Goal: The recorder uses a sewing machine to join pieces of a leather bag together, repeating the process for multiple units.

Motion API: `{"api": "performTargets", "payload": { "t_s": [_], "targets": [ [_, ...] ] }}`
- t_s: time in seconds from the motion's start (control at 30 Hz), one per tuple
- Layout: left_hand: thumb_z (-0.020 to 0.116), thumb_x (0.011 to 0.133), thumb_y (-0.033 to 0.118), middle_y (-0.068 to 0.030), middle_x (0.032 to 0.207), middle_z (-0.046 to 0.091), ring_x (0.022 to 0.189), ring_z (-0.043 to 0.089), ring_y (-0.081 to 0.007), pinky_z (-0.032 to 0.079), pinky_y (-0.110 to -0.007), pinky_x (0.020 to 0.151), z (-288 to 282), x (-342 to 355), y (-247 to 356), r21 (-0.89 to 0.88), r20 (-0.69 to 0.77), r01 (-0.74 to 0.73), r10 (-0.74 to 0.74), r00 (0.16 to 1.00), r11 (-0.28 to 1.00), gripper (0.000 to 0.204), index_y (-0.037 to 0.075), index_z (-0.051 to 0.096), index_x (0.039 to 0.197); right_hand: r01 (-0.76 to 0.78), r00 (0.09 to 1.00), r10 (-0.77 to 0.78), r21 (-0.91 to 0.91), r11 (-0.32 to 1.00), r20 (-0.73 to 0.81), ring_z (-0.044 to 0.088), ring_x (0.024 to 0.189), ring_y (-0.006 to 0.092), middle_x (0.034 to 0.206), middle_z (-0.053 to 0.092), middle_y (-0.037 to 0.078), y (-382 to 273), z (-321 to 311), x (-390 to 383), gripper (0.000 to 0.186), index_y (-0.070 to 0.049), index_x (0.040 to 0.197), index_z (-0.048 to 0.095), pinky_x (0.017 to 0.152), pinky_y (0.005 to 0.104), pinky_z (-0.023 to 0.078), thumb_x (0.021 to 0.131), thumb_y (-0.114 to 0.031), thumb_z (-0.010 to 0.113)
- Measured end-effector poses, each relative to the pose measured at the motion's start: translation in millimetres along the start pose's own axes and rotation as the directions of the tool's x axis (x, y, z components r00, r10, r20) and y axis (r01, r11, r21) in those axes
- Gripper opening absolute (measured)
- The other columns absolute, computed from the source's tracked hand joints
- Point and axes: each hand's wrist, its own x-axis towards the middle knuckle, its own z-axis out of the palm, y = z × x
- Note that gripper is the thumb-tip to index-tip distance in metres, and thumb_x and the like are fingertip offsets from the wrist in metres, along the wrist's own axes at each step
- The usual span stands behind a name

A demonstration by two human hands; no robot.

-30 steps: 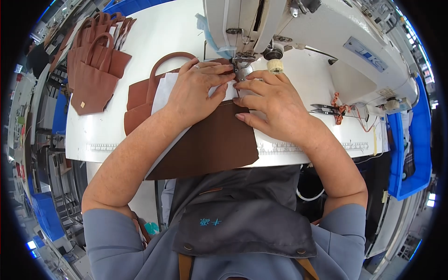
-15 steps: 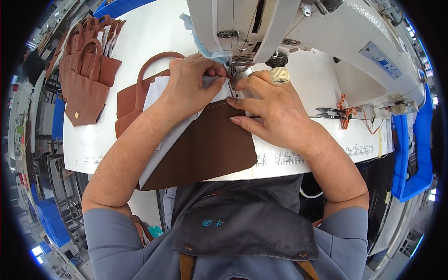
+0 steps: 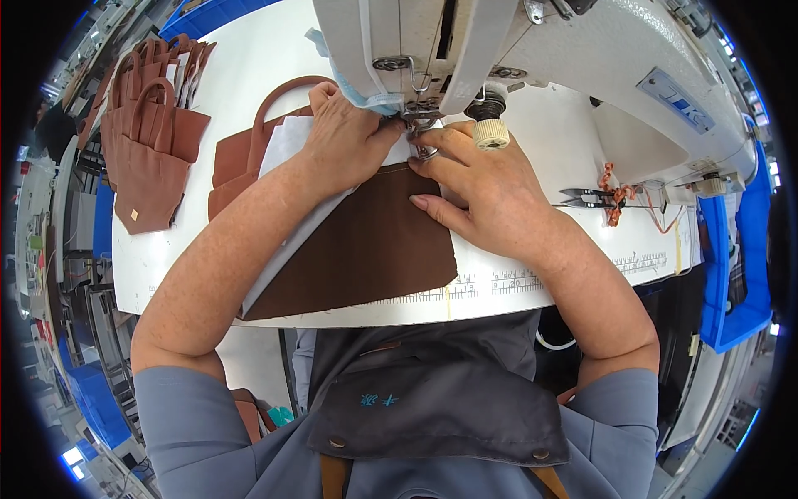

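Observation:
A dark brown fabric panel with white lining lies under the sewing machine's presser foot, a stitched line along its upper edge. Attached or lying beneath is a reddish-brown leather bag piece with a looped handle; how they join is hidden. My left hand has its fingers curled and thumb pressed in at the lining, left of the foot. Spread fingers of my right hand rest on the panel's upper right edge, close beside the foot.
The white sewing machine rises over the far side of the white table. Stacked brown bag pieces lie at left. Thread snips with orange cord lie at right. A blue bin stands beyond the right edge.
The panel and lining have moved slightly away from me, farther under the machine. Both hands have moved along with them, and the panel's near edge sits farther up the table.

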Motion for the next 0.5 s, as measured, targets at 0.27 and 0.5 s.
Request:
{"api": "performTargets", "payload": {
  "t_s": [0.27,0.5],
  "targets": [
    [0.060,0.088,0.016,-0.0085,0.118,0.068,0.119,0.054,-0.0264,0.027,-0.047,0.097,2,10,-13,0.000,0.008,-0.162,0.162,0.987,0.987,0.034,0.013,0.069,0.120,-0.011,1.000,0.011,-0.046,0.999,-0.002,0.061,0.096,0.0246,0.098,0.070,0.003,3,1,2,0.027,-0.009,0.097,0.075,0.087,0.0397,0.045,0.082,-0.031,0.079],
    [0.060,0.087,0.015,-0.0092,0.120,0.067,0.122,0.052,-0.0265,0.026,-0.048,0.102,-1,13,-17,-0.028,0.068,-0.136,0.138,0.988,0.990,0.037,0.013,0.068,0.123,-0.014,0.999,0.014,-0.010,1.000,-0.043,0.061,0.102,0.0234,0.109,0.072,0.004,2,6,3,0.030,-0.009,0.101,0.077,0.090,0.0387,0.044,0.083,-0.032,0.079]
  ]
}}
